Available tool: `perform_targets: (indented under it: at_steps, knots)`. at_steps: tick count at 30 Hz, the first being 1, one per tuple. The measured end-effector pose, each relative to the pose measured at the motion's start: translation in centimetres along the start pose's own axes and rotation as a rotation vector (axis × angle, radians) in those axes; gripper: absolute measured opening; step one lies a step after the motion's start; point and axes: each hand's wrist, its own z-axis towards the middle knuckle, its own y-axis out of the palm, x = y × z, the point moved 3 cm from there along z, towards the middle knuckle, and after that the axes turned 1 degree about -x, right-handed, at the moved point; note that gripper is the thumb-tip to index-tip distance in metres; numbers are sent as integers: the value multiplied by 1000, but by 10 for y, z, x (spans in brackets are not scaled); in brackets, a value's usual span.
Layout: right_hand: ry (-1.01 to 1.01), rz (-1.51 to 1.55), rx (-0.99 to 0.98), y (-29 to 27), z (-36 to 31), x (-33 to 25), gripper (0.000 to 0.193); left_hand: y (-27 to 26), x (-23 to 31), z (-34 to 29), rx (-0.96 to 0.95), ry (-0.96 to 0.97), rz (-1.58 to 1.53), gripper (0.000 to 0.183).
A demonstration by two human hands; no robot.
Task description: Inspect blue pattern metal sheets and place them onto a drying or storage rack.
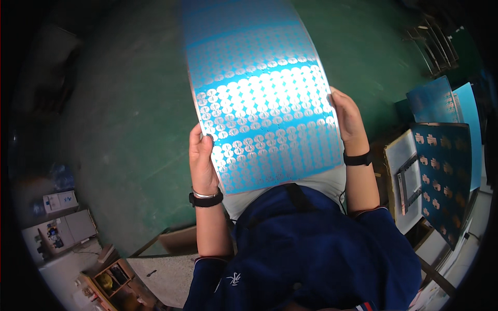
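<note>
A large, long panel (270, 122) in blue and shiny silver stretches away from my waist toward the top of the picture. Rows of small round silver shapes cover it, and bright light glares off its middle. My left hand (202, 160) grips its left edge, with the thumb on the front face. On the opposite edge, my right hand (349, 115) holds the panel a little farther up, the fingers partly hidden at or behind the rim. The panel's near edge lies close in front of my body.
At the right lean a dark panel (441, 176) with copper-coloured shapes and blue sheets (469, 129). A wooden tray (114, 277) with compartments sits at the lower left, near a grey-white cabinet (75, 228). Green floor (140, 129) surrounds me. A rack (433, 46) stands far right.
</note>
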Motion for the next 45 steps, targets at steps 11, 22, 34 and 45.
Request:
perform_targets:
  at_steps: [11, 22, 34, 45]
  knots:
    - [-163, 221, 4, 26, 5, -4, 51, -20, -2, -30, 33, -94, -370, 61]
    - [-102, 152, -31, 19, -3, 7, 35, -28, -29, -43, 172, -78, -333, 35]
    - [-487, 53, 255, -61, -44, -88, 44, -111, 14, -44, 401, 78, 22, 22]
    - [-322, -187, 286, -65, -51, -81, 43, -132, 37, -43, 408, 36, 255, 24]
